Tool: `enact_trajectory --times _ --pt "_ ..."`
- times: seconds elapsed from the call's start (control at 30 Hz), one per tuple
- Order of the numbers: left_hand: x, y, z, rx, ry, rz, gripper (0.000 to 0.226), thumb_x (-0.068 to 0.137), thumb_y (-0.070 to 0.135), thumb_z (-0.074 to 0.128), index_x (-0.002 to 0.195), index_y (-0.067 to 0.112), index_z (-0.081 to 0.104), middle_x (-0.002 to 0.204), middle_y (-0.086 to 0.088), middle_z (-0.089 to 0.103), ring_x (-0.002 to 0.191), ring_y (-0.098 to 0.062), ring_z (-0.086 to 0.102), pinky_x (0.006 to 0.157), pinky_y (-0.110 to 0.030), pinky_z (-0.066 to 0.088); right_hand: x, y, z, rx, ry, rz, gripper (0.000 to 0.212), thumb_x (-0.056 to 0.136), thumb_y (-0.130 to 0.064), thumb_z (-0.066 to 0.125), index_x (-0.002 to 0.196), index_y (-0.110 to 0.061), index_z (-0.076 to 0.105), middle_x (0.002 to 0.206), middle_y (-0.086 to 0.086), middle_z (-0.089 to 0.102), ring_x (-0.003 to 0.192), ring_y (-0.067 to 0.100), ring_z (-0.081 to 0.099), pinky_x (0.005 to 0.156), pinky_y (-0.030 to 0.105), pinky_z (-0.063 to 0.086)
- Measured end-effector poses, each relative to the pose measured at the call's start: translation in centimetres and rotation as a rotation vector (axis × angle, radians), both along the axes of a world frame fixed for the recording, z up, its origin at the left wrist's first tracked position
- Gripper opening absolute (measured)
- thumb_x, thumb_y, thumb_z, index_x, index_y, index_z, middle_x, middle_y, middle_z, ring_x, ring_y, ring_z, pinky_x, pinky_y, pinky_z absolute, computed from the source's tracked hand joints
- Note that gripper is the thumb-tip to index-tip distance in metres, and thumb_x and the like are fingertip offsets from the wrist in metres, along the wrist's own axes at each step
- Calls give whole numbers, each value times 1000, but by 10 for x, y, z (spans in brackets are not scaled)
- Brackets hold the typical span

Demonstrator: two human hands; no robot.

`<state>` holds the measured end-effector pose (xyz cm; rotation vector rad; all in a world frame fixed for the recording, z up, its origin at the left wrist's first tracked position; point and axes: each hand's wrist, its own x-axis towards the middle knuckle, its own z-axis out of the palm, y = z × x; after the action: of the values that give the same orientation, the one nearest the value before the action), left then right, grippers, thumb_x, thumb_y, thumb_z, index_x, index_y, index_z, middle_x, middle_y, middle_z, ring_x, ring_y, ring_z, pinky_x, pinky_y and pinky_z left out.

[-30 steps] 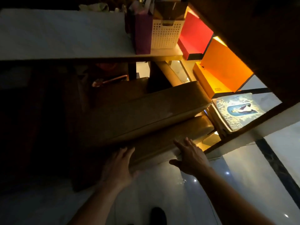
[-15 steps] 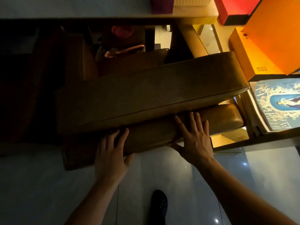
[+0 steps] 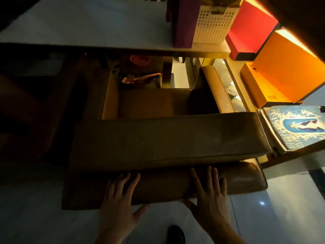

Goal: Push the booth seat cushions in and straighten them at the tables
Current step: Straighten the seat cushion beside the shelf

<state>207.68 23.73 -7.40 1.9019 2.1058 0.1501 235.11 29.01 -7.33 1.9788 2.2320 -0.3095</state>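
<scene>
Since half a second ago both hands have slid lower on the front of the lower cushion [image 3: 175,187], and the upper cushion [image 3: 167,138] now lies nearly level across my view instead of tilting up to the right. I also see more of the table above.

I have the left hand [image 3: 119,205] spread flat, fingers apart, palm pressed on the lower cushion's front face near its middle, thumb hanging below the bottom edge. My right hand [image 3: 209,199] lies the same way further right, fingers splayed and reaching up to the seam under the upper cushion; neither hand is gripping anything.

Both cushions are brown and leather-like, dim in this light, with a slight sheen at the right end. The lower one juts out toward me beyond the upper one, over the pale glossy floor [image 3: 281,217].

Behind them sits another brown seat cushion [image 3: 154,103], below the white table [image 3: 88,27]. On the table stand a purple bag [image 3: 184,23] and a white perforated basket [image 3: 212,25], side by side. To the right are a red box [image 3: 249,30], an orange box [image 3: 284,71] and a blue printed picture [image 3: 295,127].
</scene>
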Motion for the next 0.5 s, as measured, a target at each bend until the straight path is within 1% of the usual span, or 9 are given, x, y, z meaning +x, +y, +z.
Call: enact_trajectory --times 0.1,0.17,0.2,0.23,0.27,0.33,0.43,0.47,0.5 --pt "-18 -26 5 -26 -42 -6 88 67 83 47 143 38 47 139 6 51 128 -26 39 117 -36 -2 -16 -34 -3 -28 7 8 108 68 -93 41 155 -31 24 153 31 30 139 50 31 99 73 37" --pt "-29 -33 5 20 -21 -41 88 63 83 44 136 35 56 130 6 56 117 -27 43 116 -30 -12 -27 -47 -4 -22 15 -1 109 64 -93 45 152 -30 31 151 31 32 138 50 31 95 74 37" --pt "-35 -34 4 55 -12 -57 88 61 83 44 134 35 58 128 6 56 114 -27 44 115 -29 -12 -32 -51 -5 -22 30 -14 108 64 -93 45 151 -30 34 152 31 32 139 49 28 96 74 35" --pt "-39 -34 2 73 -3 -72 89 60 83 43 134 35 56 126 7 55 112 -26 45 117 -31 -7 -35 -53 -6 -20 47 -27 106 64 -93 45 150 -31 35 152 31 32 140 48 26 98 73 32" --pt "-42 -32 0 78 14 -88 90 59 83 42 135 36 52 125 7 54 111 -26 46 117 -37 4 -38 -53 -8 -14 60 -38 106 65 -93 45 150 -32 34 153 30 31 142 47 24 99 73 31" --pt "-44 -25 -5 100 52 -112 91 58 83 43 137 36 46 125 7 52 110 -26 47 104 -47 25 -39 -47 -11 -1 64 -39 107 65 -93 46 152 -33 30 154 30 29 143 46 21 99 75 31" --pt "-42 -1 -7 87 46 -108 95 55 81 63 138 36 47 127 7 54 115 -26 46 98 -56 42 -36 -22 -12 -18 51 0 108 67 -92 45 155 -32 24 156 29 24 143 47 18 97 77 33" --pt "-43 8 -7 71 31 -96 94 57 81 63 138 37 48 129 7 54 118 -26 46 96 -58 46 -36 -11 -11 -25 48 9 107 69 -91 43 155 -31 21 156 29 22 144 47 16 98 77 34" --pt "-43 18 -7 66 20 -85 90 62 81 57 139 37 47 132 7 53 121 -26 46 96 -59 47 -37 1 -10 -27 47 14 106 71 -91 41 156 -31 19 158 28 19 144 47 14 100 75 33"
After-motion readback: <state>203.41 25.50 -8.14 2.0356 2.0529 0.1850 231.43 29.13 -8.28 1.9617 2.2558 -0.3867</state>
